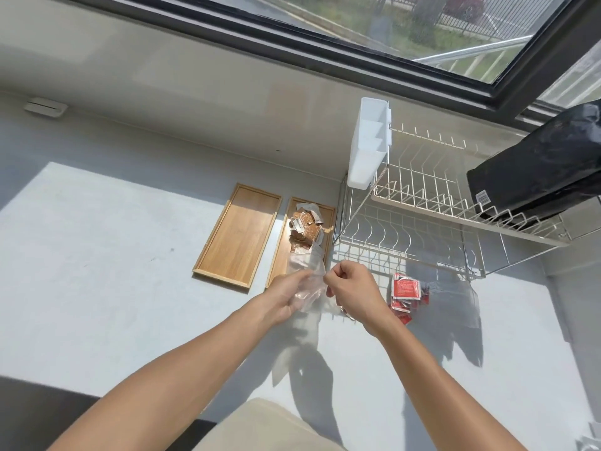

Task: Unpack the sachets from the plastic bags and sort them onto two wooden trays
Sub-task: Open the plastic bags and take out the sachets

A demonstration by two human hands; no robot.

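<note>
Two wooden trays lie side by side on the white counter. The left tray (239, 234) holds nothing. The right tray (328, 219) carries a pile of brown sachets (305, 227). A clear plastic bag (309, 275) hangs over the near end of that tray, its mouth toward the sachets. My left hand (286, 296) grips the bag's lower part and my right hand (349, 288) pinches its edge with closed fingers. To the right, red sachets (405, 292) lie in a second clear bag (455, 297) on the counter.
A two-tier wire dish rack (439, 209) stands right of the trays, with a white cutlery holder (369, 144) on its corner and a black bag (540, 170) on top. A window runs along the back. The counter's front edge is near my body.
</note>
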